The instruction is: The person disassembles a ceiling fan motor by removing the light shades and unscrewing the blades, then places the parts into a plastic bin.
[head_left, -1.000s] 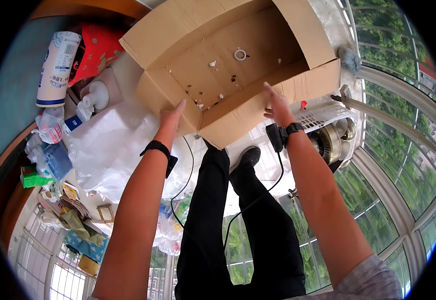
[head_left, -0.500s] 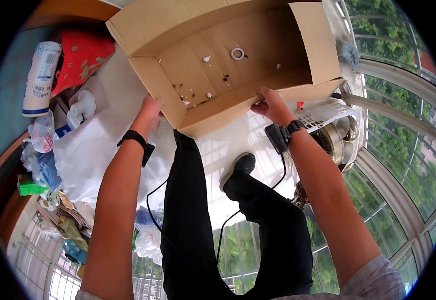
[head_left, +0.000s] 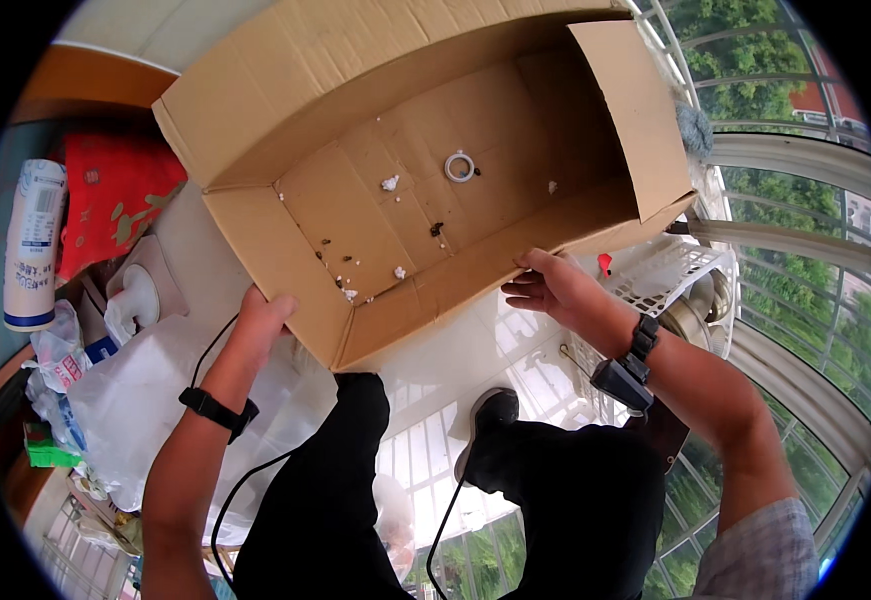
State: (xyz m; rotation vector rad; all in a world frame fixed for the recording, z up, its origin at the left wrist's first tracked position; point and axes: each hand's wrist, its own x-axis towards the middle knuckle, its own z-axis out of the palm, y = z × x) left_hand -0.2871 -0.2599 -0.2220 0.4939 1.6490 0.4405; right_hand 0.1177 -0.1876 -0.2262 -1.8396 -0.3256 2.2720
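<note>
Cardboard box (head_left: 496, 222) at upper centre: left hand (head_left: 264, 318) grips its left side, right hand (head_left: 558, 288) pinches its lower edge; inside lies a white ring (head_left: 447, 167).

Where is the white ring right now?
In the head view, the white ring lies inside the cardboard box, right of a white scrap.

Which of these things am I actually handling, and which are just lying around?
Handling:
cardboard box, left hand at its left wall, right hand at its near edge

Lying around:
wrapped cylinder
red bag
white basket
white ring inside the box
</note>
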